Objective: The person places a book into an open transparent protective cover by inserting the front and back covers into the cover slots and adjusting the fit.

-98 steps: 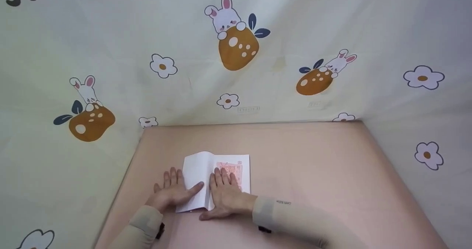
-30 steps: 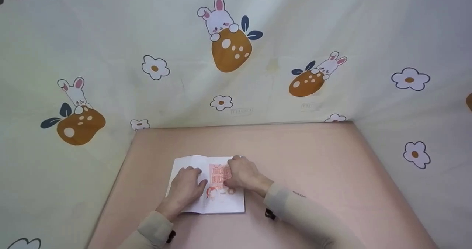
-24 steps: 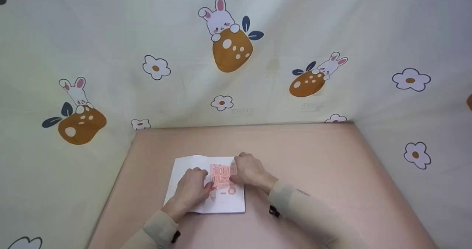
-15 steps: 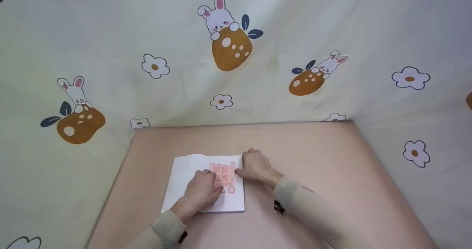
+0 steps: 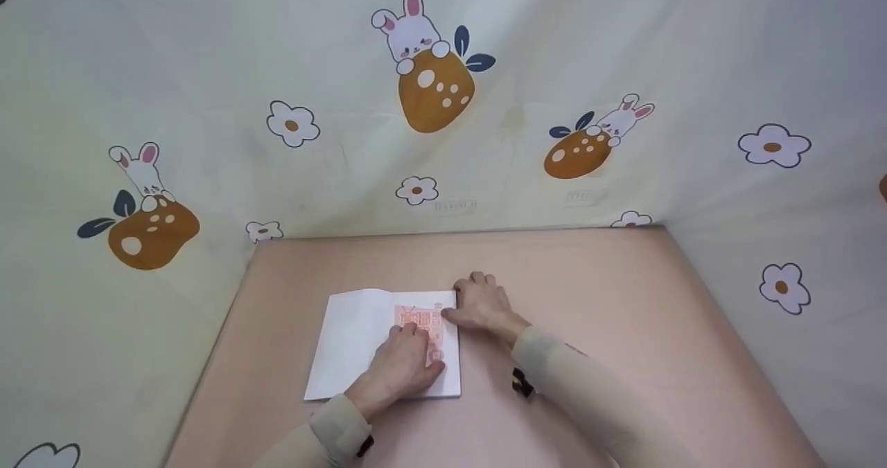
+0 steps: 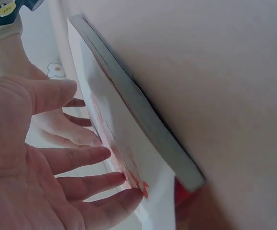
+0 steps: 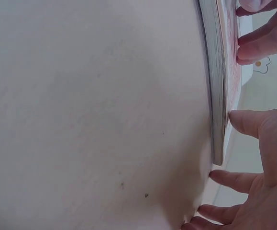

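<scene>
An open book (image 5: 350,343) lies on the table, its left page blank white and its right page bearing a pink-red print (image 5: 416,317). Over the lower part of that print is my left hand (image 5: 400,360), fingertips touching the page and thumb spread aside; it hides some of the print. My right hand (image 5: 484,303) is at the book's upper right corner. In the right wrist view, its thumb touches the page edge while the other fingers reach the table beyond the book (image 7: 216,81). A bit of red cover (image 6: 182,192) shows under the pages in the left wrist view.
A pink-beige tabletop (image 5: 589,295) surrounds the book. Pale cloth walls (image 5: 513,170) printed with rabbits, orange fruit and flowers enclose the table at the back and both sides.
From both palms pressing near the fold, my left hand has slid right onto the printed page. My right hand has moved outward to the book's upper right corner. The left page lies flatter.
</scene>
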A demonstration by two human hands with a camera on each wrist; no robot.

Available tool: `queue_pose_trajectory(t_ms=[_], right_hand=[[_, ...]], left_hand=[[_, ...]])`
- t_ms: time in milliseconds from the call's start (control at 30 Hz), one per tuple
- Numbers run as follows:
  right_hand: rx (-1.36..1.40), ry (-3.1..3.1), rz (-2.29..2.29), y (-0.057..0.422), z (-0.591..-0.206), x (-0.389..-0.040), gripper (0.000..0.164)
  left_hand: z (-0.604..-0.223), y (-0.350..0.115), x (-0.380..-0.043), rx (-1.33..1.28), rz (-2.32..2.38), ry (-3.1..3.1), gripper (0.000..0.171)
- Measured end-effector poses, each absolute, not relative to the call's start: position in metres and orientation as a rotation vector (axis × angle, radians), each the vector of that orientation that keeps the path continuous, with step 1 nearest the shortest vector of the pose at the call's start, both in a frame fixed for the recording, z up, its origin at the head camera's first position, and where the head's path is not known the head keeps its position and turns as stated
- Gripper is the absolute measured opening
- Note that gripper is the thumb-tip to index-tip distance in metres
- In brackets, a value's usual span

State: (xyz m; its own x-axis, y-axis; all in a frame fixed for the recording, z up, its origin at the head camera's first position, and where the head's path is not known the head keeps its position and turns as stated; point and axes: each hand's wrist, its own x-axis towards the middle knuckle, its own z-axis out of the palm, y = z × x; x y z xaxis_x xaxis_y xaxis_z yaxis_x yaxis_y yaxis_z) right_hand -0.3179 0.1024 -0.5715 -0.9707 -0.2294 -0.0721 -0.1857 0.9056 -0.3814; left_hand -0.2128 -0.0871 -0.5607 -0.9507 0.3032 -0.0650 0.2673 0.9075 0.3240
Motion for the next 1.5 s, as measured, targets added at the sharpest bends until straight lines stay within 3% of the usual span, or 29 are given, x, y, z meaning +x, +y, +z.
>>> queue_pose_trajectory(t_ms=[500,800,1033,1167,1400,1500], right_hand=[[-0.164,2.868,-0.707,0.097,-0.563,-0.33,0.056],[-0.21,2.892,-0.833,0.097,-0.557,-0.327,0.044],[-0.266,2.782,-1.066,0.097,-0.551,-0.327,0.031],[-0.164,2.582,-1.301,0.097,-0.551,-0.326,0.035],[-0.047,2.335,-1.509,0.099,-0.555,-0.322,0.06],[-0.064,2.182,-1.59,0.099,-0.555,-0.319,0.058]], left_hand=[[-0.559,-0.075,-0.212,0.334,0.496,2.914,0.066],[-0.558,-0.071,-0.215,0.358,0.366,2.941,0.087],[-0.554,-0.071,-0.217,0.338,0.396,2.935,0.073],[-0.554,-0.071,-0.221,0.266,0.481,2.908,0.068],[-0.552,-0.072,-0.229,0.153,0.522,2.901,0.103],[-0.55,-0.073,-0.233,0.124,0.555,2.92,0.099]])
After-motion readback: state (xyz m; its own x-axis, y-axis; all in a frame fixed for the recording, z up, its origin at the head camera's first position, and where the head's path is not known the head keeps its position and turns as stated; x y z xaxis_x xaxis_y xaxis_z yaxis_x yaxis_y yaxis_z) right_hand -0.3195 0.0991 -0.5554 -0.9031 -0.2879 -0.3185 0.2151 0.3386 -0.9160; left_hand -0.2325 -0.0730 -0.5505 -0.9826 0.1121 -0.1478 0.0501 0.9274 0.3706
